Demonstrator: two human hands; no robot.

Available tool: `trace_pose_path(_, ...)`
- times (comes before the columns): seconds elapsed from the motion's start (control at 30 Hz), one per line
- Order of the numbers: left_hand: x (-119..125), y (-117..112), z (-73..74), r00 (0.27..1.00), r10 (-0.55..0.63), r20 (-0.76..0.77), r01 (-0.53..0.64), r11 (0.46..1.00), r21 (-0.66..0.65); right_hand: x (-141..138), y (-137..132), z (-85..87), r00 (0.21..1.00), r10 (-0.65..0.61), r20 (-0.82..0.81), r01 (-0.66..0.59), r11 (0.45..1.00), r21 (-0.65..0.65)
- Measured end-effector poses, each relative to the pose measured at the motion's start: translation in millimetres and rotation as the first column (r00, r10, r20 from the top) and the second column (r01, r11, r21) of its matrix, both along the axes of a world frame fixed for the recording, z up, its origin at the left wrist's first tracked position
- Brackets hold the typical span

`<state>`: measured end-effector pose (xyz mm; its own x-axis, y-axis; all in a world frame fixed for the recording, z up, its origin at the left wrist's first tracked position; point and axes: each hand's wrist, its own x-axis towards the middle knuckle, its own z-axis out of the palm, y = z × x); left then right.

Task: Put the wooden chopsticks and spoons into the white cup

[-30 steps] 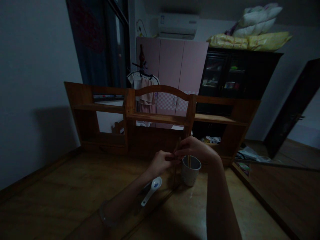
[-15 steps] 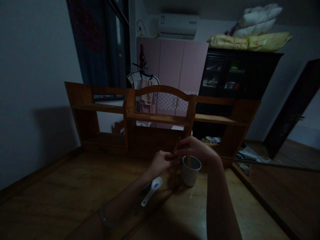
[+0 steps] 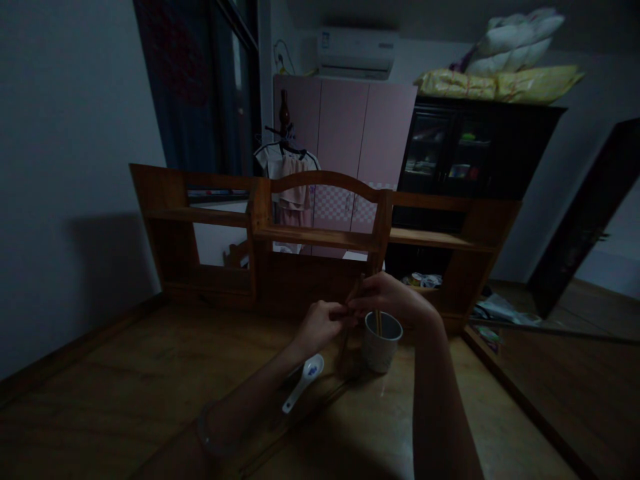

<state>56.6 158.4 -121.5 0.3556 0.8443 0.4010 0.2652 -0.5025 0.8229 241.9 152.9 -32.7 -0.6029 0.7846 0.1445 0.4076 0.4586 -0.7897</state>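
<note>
My left hand (image 3: 323,325) and my right hand (image 3: 387,295) meet in front of me, both closed on thin brown chopsticks (image 3: 357,287) held steeply tilted. The dim light hides exactly how many there are. Just right of the fingers stands a pale cup (image 3: 381,347), with more light chopsticks (image 3: 379,323) upright inside it. My right hand hovers over the cup's rim. Below my left hand, a white spoon (image 3: 306,379) with a blue pattern in its bowl lies on the table, its handle towards me.
The wooden table (image 3: 150,387) carries a low shelf unit (image 3: 320,235) along its back edge. A wall (image 3: 75,200) borders the left side, and a raised wooden edge (image 3: 520,400) runs along the right. A long thin shadow crosses the table near the spoon.
The held chopsticks have tilted slightly, their tops shifting right and their lower ends left. Both hands remain nearly in place; the cup and spoon have not moved.
</note>
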Motion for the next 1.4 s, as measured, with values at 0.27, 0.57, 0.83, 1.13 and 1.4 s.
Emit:
trace_pose_path(0.27,2.5,2.3,-6.8,0.986,-0.114,0.124,0.127,0.987,-0.098,0.6,0.6,-0.4,0.999,0.025,0.022,-0.025,1.000,-0.013)
trace_pose_path(0.57,3.0,0.9,-4.8,0.978,-0.153,0.143,0.172,0.977,-0.127,1.8,2.8,-2.5,0.999,0.044,0.023,-0.043,0.998,-0.035)
trace_pose_path(0.83,3.8,-1.1,-5.4,0.979,-0.150,0.134,0.165,0.981,-0.105,1.0,-0.9,-0.2,0.999,0.014,0.042,-0.012,0.999,-0.035)
trace_pose_path(1.13,7.1,-3.4,-6.9,0.978,-0.154,0.141,0.167,0.982,-0.090,6.5,-1.3,0.6,0.999,0.029,0.041,-0.026,0.998,-0.066)
trace_pose_path(1.4,3.7,-5.3,-1.2,0.980,-0.140,0.145,0.151,0.986,-0.074,4.9,-1.3,0.8,0.999,0.051,0.007,-0.051,0.998,-0.043)
